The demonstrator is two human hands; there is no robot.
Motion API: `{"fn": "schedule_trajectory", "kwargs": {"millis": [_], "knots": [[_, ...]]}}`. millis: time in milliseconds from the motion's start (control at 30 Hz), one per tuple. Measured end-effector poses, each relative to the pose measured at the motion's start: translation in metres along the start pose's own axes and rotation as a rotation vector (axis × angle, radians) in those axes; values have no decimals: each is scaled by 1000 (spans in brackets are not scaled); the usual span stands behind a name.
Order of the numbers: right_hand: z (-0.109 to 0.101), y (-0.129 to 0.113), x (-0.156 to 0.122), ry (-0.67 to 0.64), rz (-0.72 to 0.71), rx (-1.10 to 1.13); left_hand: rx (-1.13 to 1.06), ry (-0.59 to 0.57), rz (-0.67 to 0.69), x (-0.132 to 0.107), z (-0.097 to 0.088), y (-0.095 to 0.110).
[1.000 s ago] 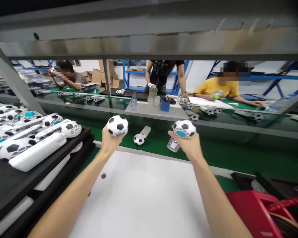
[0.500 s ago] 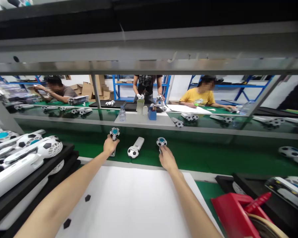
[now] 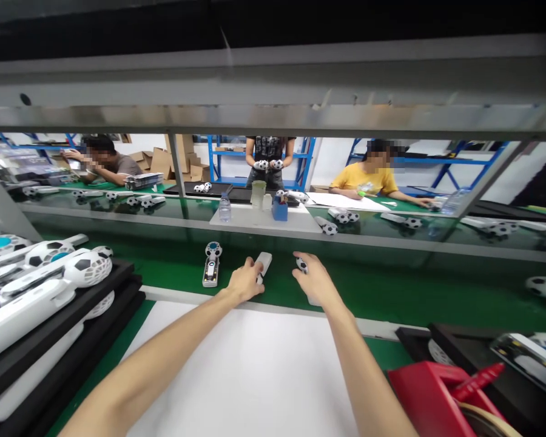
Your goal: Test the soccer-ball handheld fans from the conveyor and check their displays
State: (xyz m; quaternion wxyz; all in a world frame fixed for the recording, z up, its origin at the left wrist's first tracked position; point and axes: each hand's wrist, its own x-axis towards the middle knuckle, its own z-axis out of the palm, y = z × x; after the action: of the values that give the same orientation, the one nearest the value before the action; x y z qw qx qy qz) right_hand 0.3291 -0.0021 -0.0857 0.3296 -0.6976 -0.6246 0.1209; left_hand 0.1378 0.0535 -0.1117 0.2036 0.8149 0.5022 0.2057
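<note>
Three hand-held fans with soccer-ball heads lie on the green belt [image 3: 391, 291] beyond a white mat [image 3: 255, 364]. My left hand [image 3: 244, 283] is curled over the ball head of the middle fan [image 3: 264, 262], whose white handle sticks out past my fingers. My right hand [image 3: 315, 280] lies closed over the right fan [image 3: 301, 264]; only part of its ball head shows beside my thumb. The left fan [image 3: 211, 266] lies alone, face up with a blue centre, a short way left of my left hand.
Black trays [image 3: 50, 321] stacked with more soccer-ball fans stand at the left. A red bin [image 3: 432, 388] and a black tray [image 3: 482, 346] are at the right. A metal shelf frame [image 3: 273, 115] spans overhead. Three people work at the far side behind a bottle [image 3: 224, 209].
My left hand let go of the left fan, now lying on the belt, and moved right onto the middle fan. My right hand lowered its fan to the belt and covers it.
</note>
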Motion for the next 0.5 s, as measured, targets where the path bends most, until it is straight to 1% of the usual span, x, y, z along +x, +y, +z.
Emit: {"fn": "schedule_trajectory", "kwargs": {"millis": [67,133,167,267,333,400,433,500], "knots": [[-5,-12,-8,-96,-49,4,-91,88,-29,-4,-18,6],[-7,-27,-18,-190,-117,25,-206,168,-43,-14,-44,12],[-7,-37,-24,-229,-163,45,-269,187,-42,-21,-59,14],[-6,-69,-42,-318,-324,137,-452,171,-35,-50,-103,17],[-7,-91,-56,-344,-414,219,-638,188,-49,-70,-126,17],[-10,-109,-71,-371,-464,252,-858,231,-42,-85,-141,15],[-12,-116,-77,-388,-474,234,-951,250,-23,-90,-146,15],[-16,-126,-88,-422,-476,140,-1054,265,45,-96,-152,14]]}}
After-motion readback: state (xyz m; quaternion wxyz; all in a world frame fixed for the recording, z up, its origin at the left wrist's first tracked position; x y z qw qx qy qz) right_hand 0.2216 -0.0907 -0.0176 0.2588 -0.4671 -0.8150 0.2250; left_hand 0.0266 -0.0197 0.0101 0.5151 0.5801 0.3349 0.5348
